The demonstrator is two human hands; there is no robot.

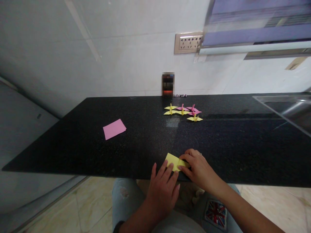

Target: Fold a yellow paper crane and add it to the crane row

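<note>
A folded sheet of yellow origami paper [172, 159] lies near the front edge of the black counter. My left hand [163, 187] rests its fingertips on the paper's left and lower side, fingers stretched out and apart. At the paper's right side, my right hand [199, 167] pinches a narrower folded part between thumb and fingers. Some of that part is hidden under the right fingers. Farther back stand several small paper cranes in two colours, among them a yellow crane [194, 118] and a pink crane [193, 107].
A pink paper stack [114, 129] lies on the counter [143, 136] to the left. Against the wall stands a dark, blurred-out object [168, 84], with a beaded string [181, 95] beside it. A sink [289, 110] is at the right, and a socket panel [189, 42] is on the wall.
</note>
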